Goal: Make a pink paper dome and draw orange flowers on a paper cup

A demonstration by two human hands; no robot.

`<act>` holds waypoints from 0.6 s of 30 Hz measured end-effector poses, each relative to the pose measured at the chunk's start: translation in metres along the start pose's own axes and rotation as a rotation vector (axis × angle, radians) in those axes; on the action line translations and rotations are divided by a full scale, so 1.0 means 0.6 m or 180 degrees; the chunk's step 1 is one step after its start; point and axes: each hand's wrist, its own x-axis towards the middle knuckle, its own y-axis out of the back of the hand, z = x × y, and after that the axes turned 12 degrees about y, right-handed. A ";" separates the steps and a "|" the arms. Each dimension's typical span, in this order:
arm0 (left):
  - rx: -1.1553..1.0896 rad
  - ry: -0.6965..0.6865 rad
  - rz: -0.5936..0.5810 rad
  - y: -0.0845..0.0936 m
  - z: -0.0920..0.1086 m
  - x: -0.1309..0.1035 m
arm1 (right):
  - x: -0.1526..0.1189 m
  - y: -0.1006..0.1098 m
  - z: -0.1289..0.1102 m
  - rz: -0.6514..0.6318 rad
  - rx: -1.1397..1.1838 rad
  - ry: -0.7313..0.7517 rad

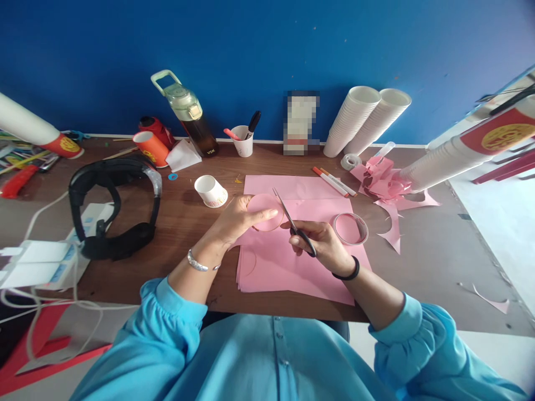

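Note:
My left hand [239,221] grips a round pink paper disc [264,210], its thumb lying across the front. Scissors [301,233] with black handles are in my right hand [320,240], their blades pointing up and left at the right edge of the disc. Below both hands lies a stack of pink paper sheets [292,273], with a faint curved line near its left side. A roll of tape [350,229] rests on the right part of the stack. Two orange-and-white markers [332,182] lie across its upper right edge.
Pink scraps [388,181] lie at the right beside stacked paper cups [353,120]. A white cup [210,191] stands left of the paper. Farther left are a black headset [115,209] and white cables. A bottle [192,120] and a pen cup [243,142] stand by the blue wall.

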 end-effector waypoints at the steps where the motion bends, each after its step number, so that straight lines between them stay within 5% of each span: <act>1: 0.0003 0.0004 0.0006 0.000 0.000 0.000 | 0.000 0.000 0.000 -0.0004 -0.0010 0.0004; 18: -0.0045 -0.0040 0.0070 0.001 0.001 0.001 | -0.001 -0.002 0.001 -0.0072 -0.0069 0.0109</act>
